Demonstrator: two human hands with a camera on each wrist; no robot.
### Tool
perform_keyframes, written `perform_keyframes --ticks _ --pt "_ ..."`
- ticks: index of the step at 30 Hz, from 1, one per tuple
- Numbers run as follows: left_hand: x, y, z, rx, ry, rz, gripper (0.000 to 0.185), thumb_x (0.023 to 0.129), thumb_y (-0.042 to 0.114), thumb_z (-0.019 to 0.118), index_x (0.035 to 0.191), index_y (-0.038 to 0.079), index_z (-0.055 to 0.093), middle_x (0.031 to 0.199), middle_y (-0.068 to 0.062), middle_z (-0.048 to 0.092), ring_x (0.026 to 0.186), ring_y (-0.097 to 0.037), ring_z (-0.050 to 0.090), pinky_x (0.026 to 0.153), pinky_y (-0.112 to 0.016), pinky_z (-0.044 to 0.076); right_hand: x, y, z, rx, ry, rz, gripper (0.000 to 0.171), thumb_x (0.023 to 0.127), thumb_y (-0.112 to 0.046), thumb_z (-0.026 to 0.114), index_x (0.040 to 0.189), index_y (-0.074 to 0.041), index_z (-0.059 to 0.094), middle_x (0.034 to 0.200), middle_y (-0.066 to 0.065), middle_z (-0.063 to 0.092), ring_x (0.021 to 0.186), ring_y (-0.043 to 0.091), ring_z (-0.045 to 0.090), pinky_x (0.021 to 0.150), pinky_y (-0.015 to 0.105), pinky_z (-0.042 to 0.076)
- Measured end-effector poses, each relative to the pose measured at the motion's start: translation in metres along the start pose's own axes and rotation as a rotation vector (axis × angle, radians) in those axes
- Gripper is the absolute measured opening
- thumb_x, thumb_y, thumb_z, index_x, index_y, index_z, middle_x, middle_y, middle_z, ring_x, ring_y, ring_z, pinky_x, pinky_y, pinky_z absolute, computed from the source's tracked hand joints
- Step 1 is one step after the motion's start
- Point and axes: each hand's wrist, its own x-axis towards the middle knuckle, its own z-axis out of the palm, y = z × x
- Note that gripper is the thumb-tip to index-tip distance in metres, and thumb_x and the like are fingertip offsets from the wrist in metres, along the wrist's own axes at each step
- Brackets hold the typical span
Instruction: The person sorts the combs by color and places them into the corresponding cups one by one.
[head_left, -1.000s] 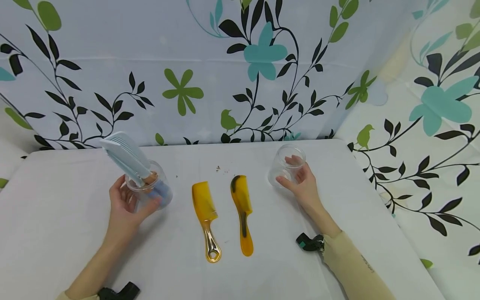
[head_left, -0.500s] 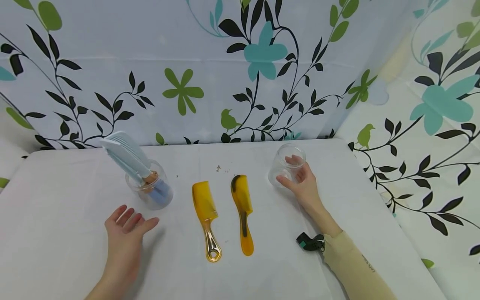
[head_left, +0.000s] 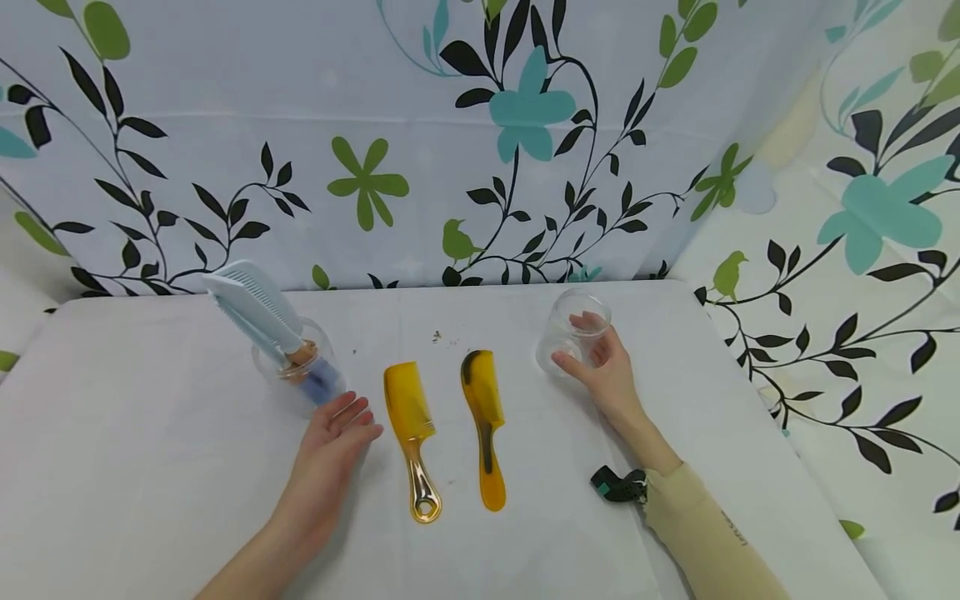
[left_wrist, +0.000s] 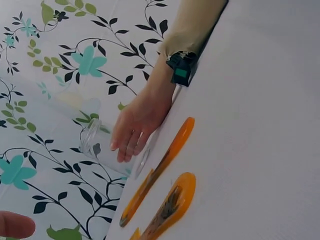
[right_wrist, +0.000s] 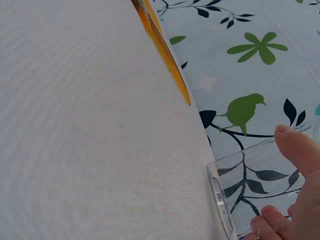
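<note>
My right hand (head_left: 609, 375) grips a clear jar (head_left: 557, 337) at the back right, thumb on the near side, fingers on the far side. In the right wrist view the thumb (right_wrist: 297, 147) lies against the jar wall. My left hand (head_left: 326, 454), fingers extended and holding nothing, is beside the near right side of another clear jar (head_left: 324, 340), partly covering it. Light blue combs (head_left: 258, 304) lean out of that jar, with something tan and blue lower inside. To the right of my left hand lie a yellow comb (head_left: 407, 404) and a yellow comb with dark patches (head_left: 486, 400).
A white cloth (head_left: 480, 558) covers the table. Small crumbs (head_left: 437, 337) lie beyond the combs. A patterned curtain (head_left: 247, 108) hangs along the back and right side. A black wrist device (head_left: 618, 485) sits at my right sleeve.
My left hand let go of the left jar, drew back toward me, then moved right and forward toward the jar's near right side. My right hand stayed on its jar.
</note>
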Motion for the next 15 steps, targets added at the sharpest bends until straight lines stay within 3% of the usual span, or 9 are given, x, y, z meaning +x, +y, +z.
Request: perform_keyframes --ticks 8,15 --pt "0.008 0.007 0.01 -0.035 -0.012 -0.049 0.072 0.101 0.01 0.046 0.157 0.002 0.003 0.165 -0.014 0.006 0.153 -0.027 0.015 0.125 -0.04 0.016 -0.001 0.0 0.002 0.021 -0.002 0.009 0.075 0.086 -0.008 0.077 0.148 -0.001 0.036 0.149 0.015 0.049 0.144 0.026 0.038 0.122 0.044 0.025" --pt "0.016 0.009 0.016 -0.091 -0.029 -0.062 0.07 0.101 0.01 0.044 0.156 -0.002 0.002 0.165 -0.011 0.003 0.151 -0.027 0.017 0.126 -0.039 0.016 0.001 0.0 0.0 0.014 0.001 -0.005 0.075 0.085 -0.006 0.077 0.147 0.001 0.036 0.149 0.017 0.049 0.143 0.029 0.039 0.122 0.047 0.026"
